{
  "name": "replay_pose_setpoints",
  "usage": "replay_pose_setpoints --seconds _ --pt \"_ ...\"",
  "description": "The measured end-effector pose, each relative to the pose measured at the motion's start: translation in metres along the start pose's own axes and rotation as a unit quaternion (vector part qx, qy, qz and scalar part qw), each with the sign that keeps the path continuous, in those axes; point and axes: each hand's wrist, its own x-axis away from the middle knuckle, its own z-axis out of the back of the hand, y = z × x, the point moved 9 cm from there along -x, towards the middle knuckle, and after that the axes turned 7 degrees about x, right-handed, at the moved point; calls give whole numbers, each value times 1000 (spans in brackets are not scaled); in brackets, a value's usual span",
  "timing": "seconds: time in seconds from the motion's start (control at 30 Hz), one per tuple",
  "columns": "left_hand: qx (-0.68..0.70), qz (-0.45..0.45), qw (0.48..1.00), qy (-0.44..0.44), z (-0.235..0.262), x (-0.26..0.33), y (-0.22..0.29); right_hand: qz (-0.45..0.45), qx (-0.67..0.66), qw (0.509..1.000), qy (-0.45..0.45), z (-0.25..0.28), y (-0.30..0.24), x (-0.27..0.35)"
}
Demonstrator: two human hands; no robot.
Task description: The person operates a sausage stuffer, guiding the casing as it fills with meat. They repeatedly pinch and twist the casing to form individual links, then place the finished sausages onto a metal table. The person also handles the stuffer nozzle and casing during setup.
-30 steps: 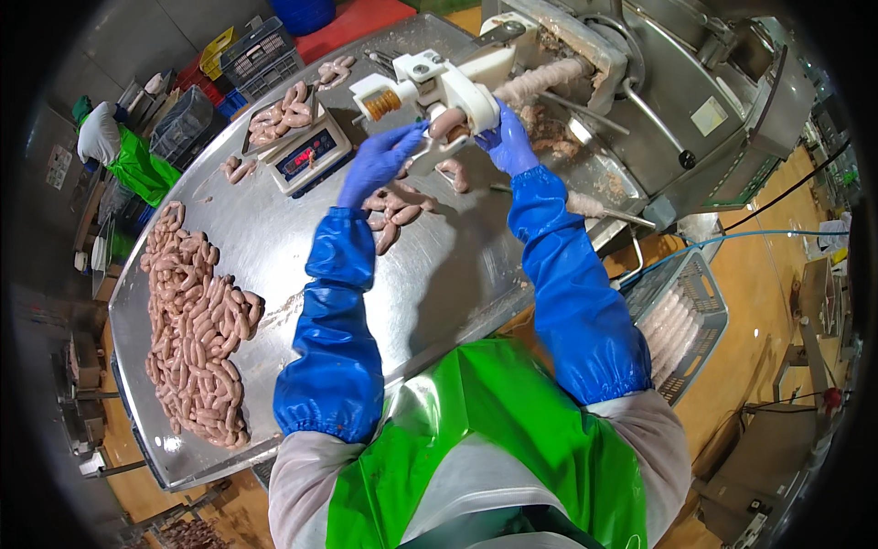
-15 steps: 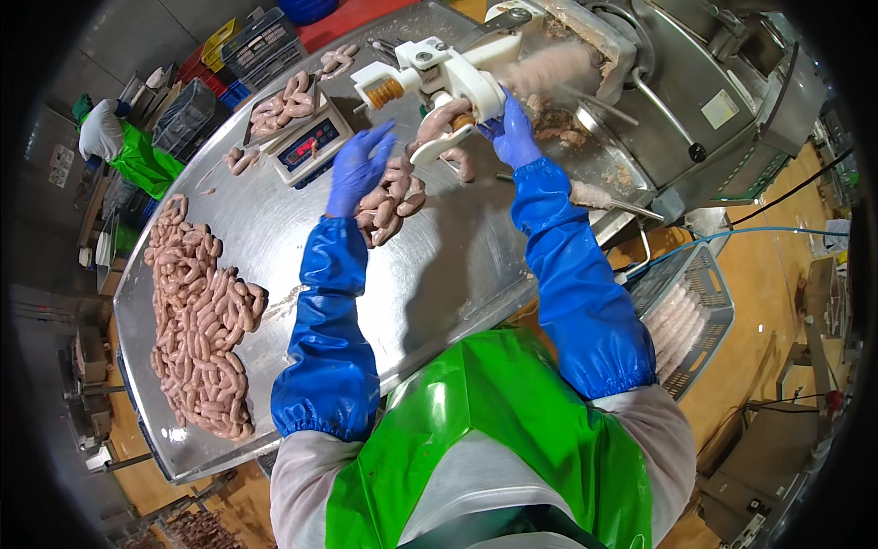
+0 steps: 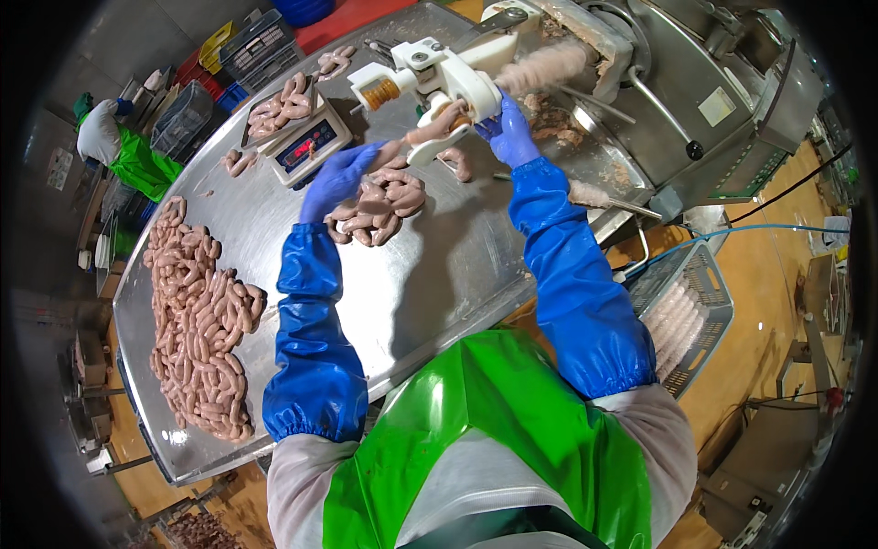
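Observation:
My left hand (image 3: 335, 179), in a blue glove, is closed around the end of a sausage (image 3: 428, 134) that stretches from the white stuffing head (image 3: 476, 90). At the right side of that head, my right hand (image 3: 512, 139) presses its fingers against the white part beside the nozzle. What lies under those fingers is hidden. Bunched pale casing (image 3: 549, 69) runs on the tube behind the head. Below the stretched sausage, a small heap of linked sausages (image 3: 389, 206) rests on the steel table (image 3: 439, 274), with a curved sausage (image 3: 455, 165) near the head.
A large pile of sausages (image 3: 201, 339) covers the table's left side. Behind my left hand stands a scale (image 3: 315, 151) bearing a tray of sausages (image 3: 283, 108). The steel machine (image 3: 700, 101) fills the right. A grey basket (image 3: 709, 339) holds casing sticks. Another person (image 3: 123, 146) works at far left.
My left hand has moved left and down from near the head, closing on the sausage and drawing it out straighter. My right hand stays at the head, nearly unmoved.

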Motion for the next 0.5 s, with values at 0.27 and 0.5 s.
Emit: replay_pose_setpoints --seconds 0.27,0.5 --pt "-374 28 927 -5 25 16 -35 18 20 1000 1 -6 -5 5" --pt "-264 -194 942 79 -85 -52 76 9 17 1000 -13 -7 -8 7"
